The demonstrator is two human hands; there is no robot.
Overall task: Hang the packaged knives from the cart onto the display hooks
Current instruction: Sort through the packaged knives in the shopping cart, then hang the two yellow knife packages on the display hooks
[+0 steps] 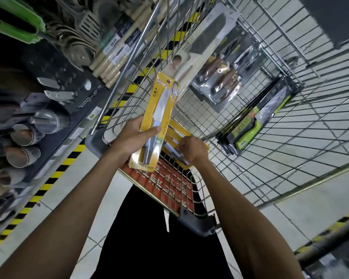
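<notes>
Gripping yellow knife pack (157,119) in left hand (132,137), above cart (250,158)

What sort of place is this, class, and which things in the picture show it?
Probably a shop's kitchenware aisle: a wire shopping cart holds packaged knives, the left hand grips a yellow packaged knife, the right hand another yellow pack, and the shelf beside it displays rolling pins.

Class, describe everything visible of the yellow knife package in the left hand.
The long yellow card blister pack holds a pale-bladed knife with a grey-blue handle under clear plastic, blade pointing away. Printing marks its far end. The left hand grips its lower half, holding it tilted above the wire cart.
</notes>
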